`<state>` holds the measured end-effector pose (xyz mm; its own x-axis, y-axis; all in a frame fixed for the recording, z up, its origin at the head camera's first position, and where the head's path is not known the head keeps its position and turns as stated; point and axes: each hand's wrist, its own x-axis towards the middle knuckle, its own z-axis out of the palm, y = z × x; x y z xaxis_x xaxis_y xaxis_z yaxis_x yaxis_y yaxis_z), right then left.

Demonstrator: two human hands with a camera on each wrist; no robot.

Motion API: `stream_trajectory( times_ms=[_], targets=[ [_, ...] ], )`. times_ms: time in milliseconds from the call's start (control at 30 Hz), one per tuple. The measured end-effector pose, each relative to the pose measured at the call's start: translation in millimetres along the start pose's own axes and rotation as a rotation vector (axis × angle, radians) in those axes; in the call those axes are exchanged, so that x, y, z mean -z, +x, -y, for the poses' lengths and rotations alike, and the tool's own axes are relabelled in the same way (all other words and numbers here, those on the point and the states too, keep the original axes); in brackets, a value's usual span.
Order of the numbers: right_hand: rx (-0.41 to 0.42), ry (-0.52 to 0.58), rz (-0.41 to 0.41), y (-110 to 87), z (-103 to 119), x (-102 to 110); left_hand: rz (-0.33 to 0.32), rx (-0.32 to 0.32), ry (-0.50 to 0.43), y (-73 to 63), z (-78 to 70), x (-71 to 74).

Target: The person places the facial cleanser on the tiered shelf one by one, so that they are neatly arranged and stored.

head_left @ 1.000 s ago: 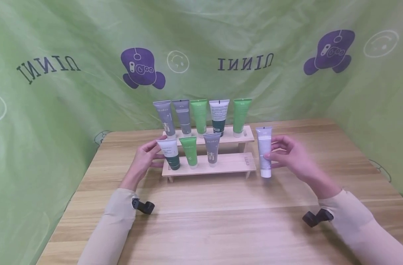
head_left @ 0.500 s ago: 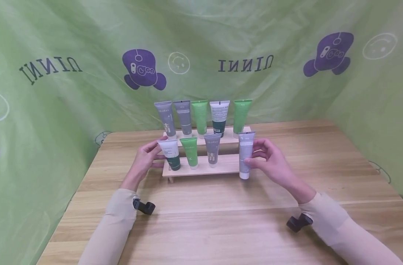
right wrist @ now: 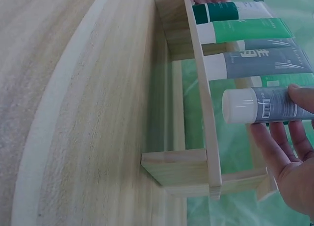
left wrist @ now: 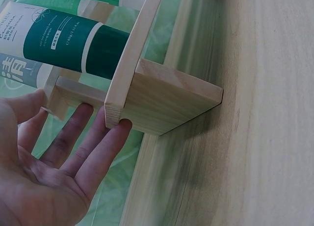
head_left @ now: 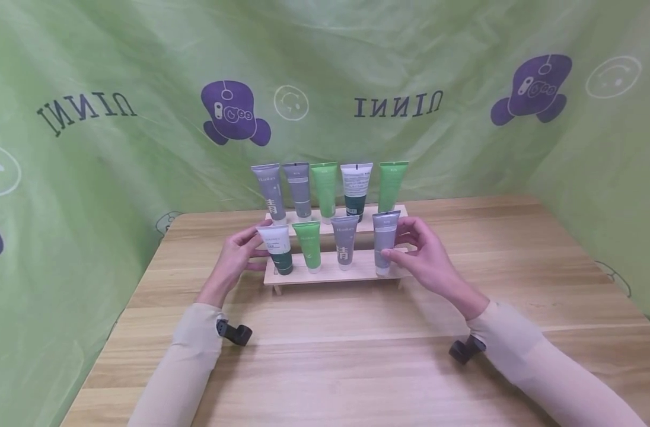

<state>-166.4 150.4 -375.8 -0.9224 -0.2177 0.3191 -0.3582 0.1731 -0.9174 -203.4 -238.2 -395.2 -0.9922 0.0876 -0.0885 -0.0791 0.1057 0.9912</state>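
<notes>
My right hand (head_left: 429, 258) pinches a grey squeeze tube (head_left: 385, 237) between thumb and fingers, cap down. In the right wrist view, the tube's white cap (right wrist: 239, 106) hangs a small gap off the lower step's board (right wrist: 205, 93). My left hand (head_left: 236, 255) is at the left end of the wooden two-step stand (head_left: 325, 274); in the left wrist view its extended fingertips touch the stand. On the lower step stand a white-and-dark-green tube (head_left: 278, 249), a light green tube (head_left: 309, 246) and a grey tube (head_left: 344, 242).
Several tubes stand on the upper step, among them a grey tube (head_left: 270, 193), a white-and-green tube (head_left: 356, 188) and a green tube (head_left: 391, 185). The stand is on a wooden table (head_left: 325, 356). Behind it hangs a printed green cloth (head_left: 314, 47).
My right hand has carried the grey tube leftward, from beside the stand to over the right end of the lower step. The left hand stays at the stand's left end.
</notes>
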Motion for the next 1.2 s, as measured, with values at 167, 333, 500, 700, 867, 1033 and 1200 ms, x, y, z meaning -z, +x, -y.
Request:
stream_trajectory(
  times_ms=[167, 333, 500, 700, 867, 1033, 1200],
  targets=[
    [0.009, -0.006, -0.007, 4.4, -1, -4, 0.002, -0.004, -0.001, 0.0, -0.1, -1.0],
    [0.019, -0.024, -0.013, 7.0, -5, -6, -0.003, -0.003, 0.004, -0.6, -0.7, -1.6],
    [0.002, -0.027, -0.020, 7.3, -9, -9, -0.001, -0.006, 0.014, -1.0, -1.5, -2.4],
    [0.005, 0.010, -0.020, 6.1, -12, -13, 0.001, -0.008, 0.032, -0.8, -0.3, -1.4],
    [0.012, 0.032, -0.025, 5.9, -16, -15, -0.006, 0.000, 0.034, 0.5, -0.6, -0.8],
    [0.004, 0.028, -0.003, 3.2, -20, -14, -0.009, 0.002, 0.032, 0.7, -0.8, -1.7],
    [-0.018, -0.046, 0.009, -9.7, -24, -4, -0.026, -0.027, 0.045, -0.9, 1.2, -3.5]
  ],
)
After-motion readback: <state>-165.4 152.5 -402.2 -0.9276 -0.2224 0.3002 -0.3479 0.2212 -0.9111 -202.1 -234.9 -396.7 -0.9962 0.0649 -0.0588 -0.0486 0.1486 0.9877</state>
